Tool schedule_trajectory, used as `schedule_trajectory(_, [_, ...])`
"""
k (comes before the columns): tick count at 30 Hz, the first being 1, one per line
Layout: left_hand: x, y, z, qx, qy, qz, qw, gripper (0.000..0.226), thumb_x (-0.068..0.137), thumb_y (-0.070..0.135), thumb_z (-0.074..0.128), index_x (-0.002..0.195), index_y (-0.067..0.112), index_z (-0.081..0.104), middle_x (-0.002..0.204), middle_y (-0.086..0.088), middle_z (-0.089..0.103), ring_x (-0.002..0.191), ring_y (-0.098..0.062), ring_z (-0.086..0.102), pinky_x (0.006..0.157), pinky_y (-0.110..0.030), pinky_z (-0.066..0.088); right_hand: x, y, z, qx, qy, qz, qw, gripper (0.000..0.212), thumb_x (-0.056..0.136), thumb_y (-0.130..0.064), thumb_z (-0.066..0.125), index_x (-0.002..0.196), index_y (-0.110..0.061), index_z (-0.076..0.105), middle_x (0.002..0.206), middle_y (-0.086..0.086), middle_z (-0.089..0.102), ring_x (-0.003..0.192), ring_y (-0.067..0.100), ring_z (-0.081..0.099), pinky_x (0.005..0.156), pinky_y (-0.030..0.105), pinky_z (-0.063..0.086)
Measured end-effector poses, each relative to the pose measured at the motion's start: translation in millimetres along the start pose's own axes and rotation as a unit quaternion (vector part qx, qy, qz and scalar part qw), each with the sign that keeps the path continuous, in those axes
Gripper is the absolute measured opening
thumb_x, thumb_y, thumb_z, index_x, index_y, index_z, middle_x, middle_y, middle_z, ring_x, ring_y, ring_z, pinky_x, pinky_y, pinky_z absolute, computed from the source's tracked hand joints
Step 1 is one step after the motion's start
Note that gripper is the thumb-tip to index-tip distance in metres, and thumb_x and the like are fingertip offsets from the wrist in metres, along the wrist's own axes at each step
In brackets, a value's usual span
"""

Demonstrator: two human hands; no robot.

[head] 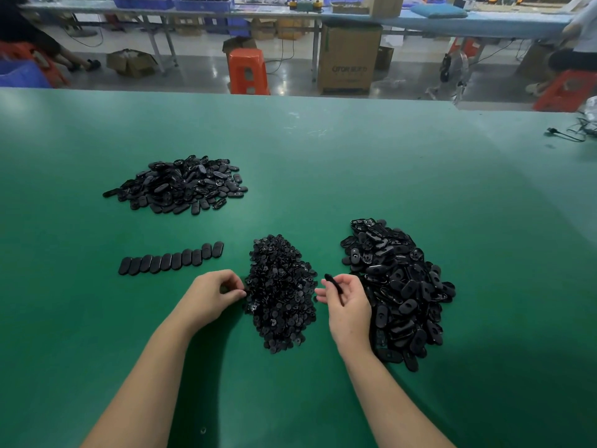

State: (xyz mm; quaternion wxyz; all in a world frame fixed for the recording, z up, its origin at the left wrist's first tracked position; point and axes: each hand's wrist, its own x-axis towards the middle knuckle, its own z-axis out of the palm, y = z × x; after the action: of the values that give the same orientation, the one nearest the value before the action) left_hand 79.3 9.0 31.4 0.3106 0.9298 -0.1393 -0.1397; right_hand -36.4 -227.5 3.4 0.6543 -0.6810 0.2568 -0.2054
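We count three heaps: two of oval shells, the far heap (176, 185) and the right heap (399, 286), and one disc heap (281, 292). One row (171, 261) holds ten shells; we hold one held shell (332, 282).

Green table (355, 156): far pile (176, 185), small-parts pile (281, 292), oval-shell pile (400, 286), oval row (171, 261), cable (565, 134).

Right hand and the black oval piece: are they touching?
Touching. In the head view the right hand pinches the black oval piece between thumb and fingers, one end sticking out.
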Motion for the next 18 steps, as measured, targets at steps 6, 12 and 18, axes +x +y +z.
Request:
schedule_trajectory(6, [0.4,-1.2,-5.2,-0.095,0.126,-0.057,0.986,0.012,0.091,0.025,0.073,0.082,0.028,0.066,0.079,0.009,0.069,0.071,-0.010,0.061,0.062,-0.028,0.043,-1.9,-3.5,0.1,-0.017,-0.001,-0.017,1.000,0.017,0.104,-0.017,0.053,0.115,-0.030,0.048,0.097,-0.014,0.075,0.079,0.010,0.074,0.078,0.029,0.061])
schedule_trajectory(12, [3.0,-3.5,-6.4,-0.219,0.163,-0.153,0.950,0.007,0.095,0.011,0.065,0.088,0.012,0.063,0.081,-0.005,0.075,0.076,-0.020,0.072,0.068,-0.040,0.061,-3.1,-4.5,0.2,-0.029,-0.004,-0.003,1.000,0.015,0.105,-0.015,0.052,0.102,-0.024,0.063,0.097,-0.006,0.075,0.070,0.014,0.072,0.066,0.024,0.058])
schedule_trajectory(18, [8.0,10.5,2.4,-0.285,0.098,-0.164,0.939,0.007,0.097,0.002,0.061,0.090,0.000,0.058,0.088,-0.018,0.073,0.074,-0.024,0.075,0.067,-0.036,0.063,-3.5,-3.4,-0.3,0.001,-0.010,0.009,1.000,0.010,0.104,-0.016,0.049,0.101,-0.020,0.058,0.099,-0.012,0.075,0.070,0.021,0.074,0.067,0.036,0.062])
